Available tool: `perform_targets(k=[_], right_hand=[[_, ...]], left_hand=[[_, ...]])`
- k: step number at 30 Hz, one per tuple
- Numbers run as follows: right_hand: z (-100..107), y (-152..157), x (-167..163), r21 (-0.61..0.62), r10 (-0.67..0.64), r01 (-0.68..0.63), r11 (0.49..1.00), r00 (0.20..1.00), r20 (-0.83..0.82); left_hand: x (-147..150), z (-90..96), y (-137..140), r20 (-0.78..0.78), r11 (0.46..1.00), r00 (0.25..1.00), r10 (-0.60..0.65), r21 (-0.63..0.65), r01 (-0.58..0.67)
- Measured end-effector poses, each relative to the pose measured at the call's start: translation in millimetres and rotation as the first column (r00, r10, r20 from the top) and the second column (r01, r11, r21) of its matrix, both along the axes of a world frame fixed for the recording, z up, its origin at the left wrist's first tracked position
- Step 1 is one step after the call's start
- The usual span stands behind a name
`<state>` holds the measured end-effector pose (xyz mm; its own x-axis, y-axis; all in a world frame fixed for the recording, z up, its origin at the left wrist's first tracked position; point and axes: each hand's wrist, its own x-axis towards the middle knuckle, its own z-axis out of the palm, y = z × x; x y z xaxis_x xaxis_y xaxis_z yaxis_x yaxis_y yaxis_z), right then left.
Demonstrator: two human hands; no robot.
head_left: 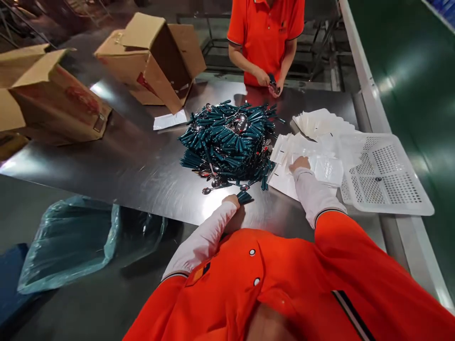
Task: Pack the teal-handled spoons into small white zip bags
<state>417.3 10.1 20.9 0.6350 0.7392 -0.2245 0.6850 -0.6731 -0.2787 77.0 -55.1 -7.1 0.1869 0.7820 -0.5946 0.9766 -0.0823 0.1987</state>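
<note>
Orange shirt (pixel 287 265) fronts metal table (pixel 142 163) beside green belt (pixel 401 61), left hand (pixel 232 201) grasping teal handles (pixel 244 197), right hand (pixel 300 164) at bags (pixel 329 170), grip unclear.

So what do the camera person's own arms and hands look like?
The upper arms are in loose, bright orange-red sleeves, edged with thin dark and light trim. Below those, wrinkly whitish arm covers reach down to about the wrists. The left hand and right hand have no gloves on.
</note>
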Motion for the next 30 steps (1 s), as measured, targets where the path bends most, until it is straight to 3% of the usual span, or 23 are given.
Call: perform_targets(k=[5,8,11,15,19,22,26,30], right_hand=[[5,-26,9,-0.012,0.061,-0.06,0.998,0.995,0.08],[10,-71,-7,-0.009,0.098,-0.098,0.995,0.978,0.186],[1,-133,-63,-0.083,0.222,-0.209,0.974,0.95,0.219],[-32,-187,-166,-0.181,0.352,-0.368,0.912,0.929,-0.112],[-68,-179,-223,-0.164,0.279,-0.325,0.932,0.927,-0.251],[-81,-166,-229,-0.087,0.228,-0.271,0.958,0.913,-0.338],[-87,-165,-229,-0.045,0.14,-0.171,0.984,0.908,-0.396],[-92,-165,-236,-0.041,0.054,-0.081,0.996,0.892,-0.448]], left_hand=[[-17,-9.0,-10,-0.053,0.998,0.997,-0.058,0.036,0.06],[-27,-14.4,-20,-0.047,0.992,0.992,-0.121,0.037,0.122],[-36,-17.4,-16,-0.054,0.99,0.988,-0.142,-0.002,0.142],[-48,-18.1,-5,-0.049,0.985,0.984,-0.17,0.002,0.171],[-50,-16.4,-15,0.016,0.961,0.962,-0.271,0.066,0.27],[-47,-16.5,-24,0.05,0.92,0.92,-0.388,0.077,0.384],[-53,-19.5,-19,-0.024,0.892,0.897,-0.442,0.088,0.443],[-70,-22.9,-10,-0.106,0.787,0.797,-0.594,0.13,0.603]])
